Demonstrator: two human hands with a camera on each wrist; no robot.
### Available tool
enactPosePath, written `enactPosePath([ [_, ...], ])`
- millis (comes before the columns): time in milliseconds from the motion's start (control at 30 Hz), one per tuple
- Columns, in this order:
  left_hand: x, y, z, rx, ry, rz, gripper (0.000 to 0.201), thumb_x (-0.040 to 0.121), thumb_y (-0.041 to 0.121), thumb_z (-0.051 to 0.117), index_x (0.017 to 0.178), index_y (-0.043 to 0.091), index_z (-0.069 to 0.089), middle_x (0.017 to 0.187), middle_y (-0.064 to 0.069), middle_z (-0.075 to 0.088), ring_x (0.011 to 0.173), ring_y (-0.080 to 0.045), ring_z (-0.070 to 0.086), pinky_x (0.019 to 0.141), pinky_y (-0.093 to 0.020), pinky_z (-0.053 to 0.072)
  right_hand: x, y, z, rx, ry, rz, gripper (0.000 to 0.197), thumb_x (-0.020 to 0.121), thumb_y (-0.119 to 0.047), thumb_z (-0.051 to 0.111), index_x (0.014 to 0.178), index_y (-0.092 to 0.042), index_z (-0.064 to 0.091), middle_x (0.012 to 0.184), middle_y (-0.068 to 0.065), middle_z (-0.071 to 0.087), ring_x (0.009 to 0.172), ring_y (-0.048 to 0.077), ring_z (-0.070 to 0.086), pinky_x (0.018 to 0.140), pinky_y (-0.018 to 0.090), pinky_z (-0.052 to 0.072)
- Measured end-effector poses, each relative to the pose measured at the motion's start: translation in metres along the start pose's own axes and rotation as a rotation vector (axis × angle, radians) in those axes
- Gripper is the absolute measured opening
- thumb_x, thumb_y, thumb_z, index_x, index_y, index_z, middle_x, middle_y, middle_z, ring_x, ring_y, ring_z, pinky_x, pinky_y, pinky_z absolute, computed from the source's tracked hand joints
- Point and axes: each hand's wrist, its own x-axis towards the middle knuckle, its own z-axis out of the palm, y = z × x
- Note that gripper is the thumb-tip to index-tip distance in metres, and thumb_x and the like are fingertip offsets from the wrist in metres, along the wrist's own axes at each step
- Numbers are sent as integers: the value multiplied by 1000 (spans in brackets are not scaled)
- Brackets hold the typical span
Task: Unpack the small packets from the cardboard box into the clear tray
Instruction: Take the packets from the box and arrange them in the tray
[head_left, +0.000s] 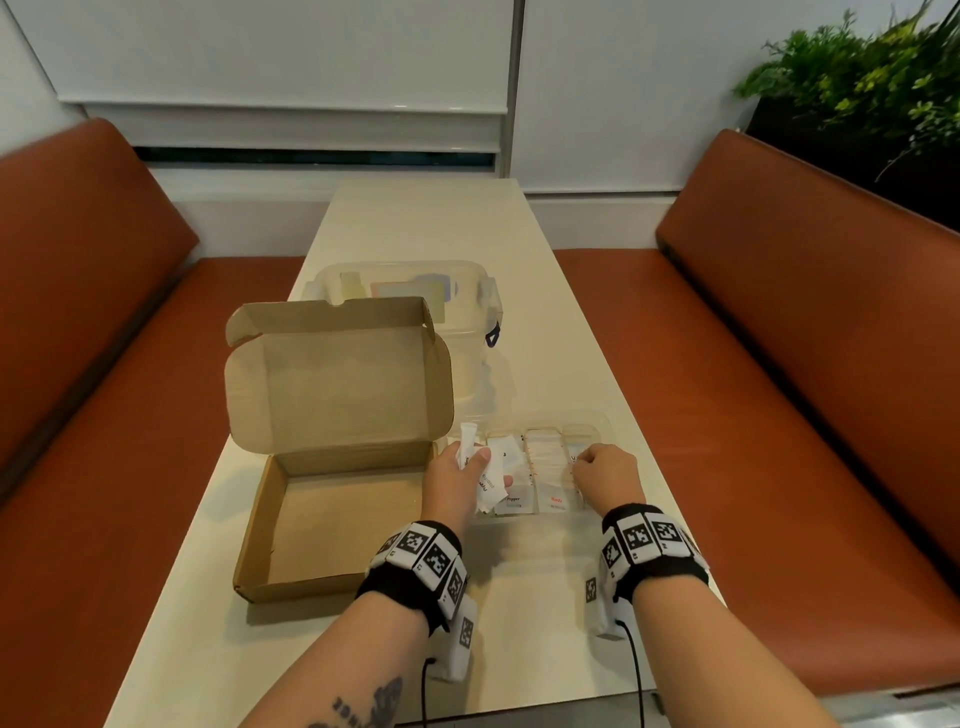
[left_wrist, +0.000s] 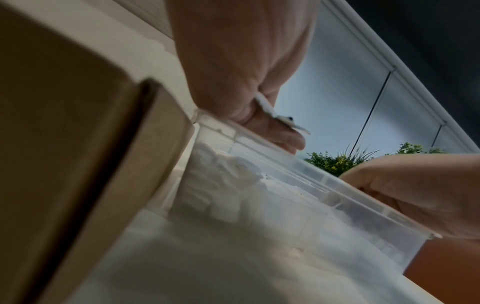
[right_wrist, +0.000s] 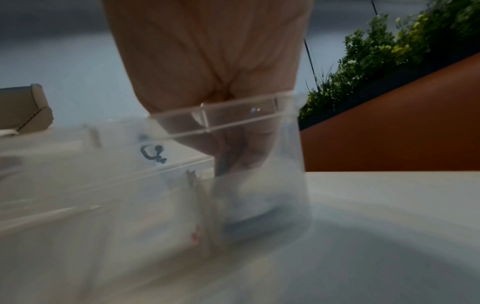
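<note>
Head view showed the left hand (head_left: 457, 480) pinching white packets (head_left: 491, 478) over the tray's (head_left: 597, 418) box-side end, right hand (head_left: 605, 470) curled in its far end, box (head_left: 332, 519) seemingly empty.

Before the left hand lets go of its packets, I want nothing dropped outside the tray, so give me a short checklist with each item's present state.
1. Left hand grips white packets: ok.
2. Packets over the clear tray, not the table: ok.
3. Right hand is in the tray's right end, apart from the left hand: ok.
4. Cardboard box emptied: ok, its visible floor is bare.
5. Room left in the compartment below: cannot tell.
</note>
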Motion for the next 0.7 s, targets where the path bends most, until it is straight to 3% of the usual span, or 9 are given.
enactPosePath([
  [67,0,0,-1,-1,-1,-10,12,96,12,54,88,19,59,100,-15,69,81,-32,72,78,-54,56,2,0,1,6,14,-9,24,86,-3,44,83,-3,67,81,12,64,79,27,59,71,30,48],
  [167,0,0,-1,6,-1,-12,11,96,13,54,90,19,59,103,-18,69,87,-35,71,82,-55,55,3,2,2,19,74,-4,31,88,4,41,100,-3,69,99,15,66,90,31,63,76,31,52],
  [233,1,-1,-2,27,1,-11,10,96,14,54,90,20,59,104,-19,68,91,-36,69,85,-55,54,3,3,1,87,129,-9,31,87,6,39,102,-4,64,100,18,65,89,33,62,75,36,53],
  [367,2,-1,-2,13,-10,-7,14,96,13,54,87,21,60,103,-18,69,80,-30,72,77,-51,58,6,1,-1,141,121,33,28,85,9,35,99,-4,54,93,20,62,82,33,63,70,39,53],
  [533,2,-1,-2,40,-6,-7,12,96,15,54,88,23,60,102,-17,69,90,-35,69,85,-55,54,9,1,1,-7,36,3,33,83,11,36,95,-1,65,97,20,66,89,34,65,78,42,55],
  [700,4,-2,-2,44,-8,1,13,96,14,54,88,23,59,104,-17,69,88,-34,70,83,-54,55,7,-2,1,-177,63,-72,30,87,4,44,102,-4,69,106,17,64,94,30,62,83,34,51],
])
